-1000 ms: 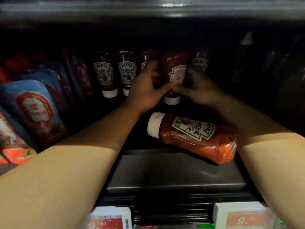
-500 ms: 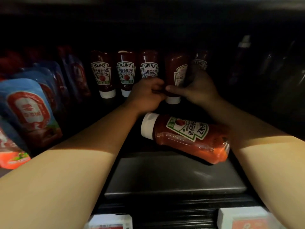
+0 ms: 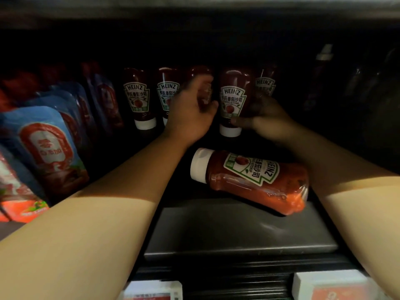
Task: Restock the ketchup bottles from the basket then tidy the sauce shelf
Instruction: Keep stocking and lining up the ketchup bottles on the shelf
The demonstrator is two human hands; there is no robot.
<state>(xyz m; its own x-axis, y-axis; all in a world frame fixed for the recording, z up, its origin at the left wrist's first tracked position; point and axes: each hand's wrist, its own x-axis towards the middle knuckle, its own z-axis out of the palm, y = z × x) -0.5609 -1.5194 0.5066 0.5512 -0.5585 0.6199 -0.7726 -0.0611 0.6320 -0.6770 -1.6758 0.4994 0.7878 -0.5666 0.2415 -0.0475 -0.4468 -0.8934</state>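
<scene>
lying bottle [image 3: 251, 180]: a ketchup bottle on its side at centre right of the frame, white cap pointing left, label up, on the dark shelf [image 3: 238, 230].
bottle in my right hand [image 3: 232, 102]: upright on its white cap, label facing me, upper centre; I grip its lower right side.
bottle in my left hand [image 3: 200, 75]: upright, mostly hidden behind my fingers.
back row [image 3: 137, 98]: more ketchup bottles standing cap-down, labels forward, upper centre.

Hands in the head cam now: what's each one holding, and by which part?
Left hand grips a standing ketchup bottle around its body. Right hand holds the next bottle at its lower right side, thumb near the white cap. The lying bottle is unheld.
</scene>
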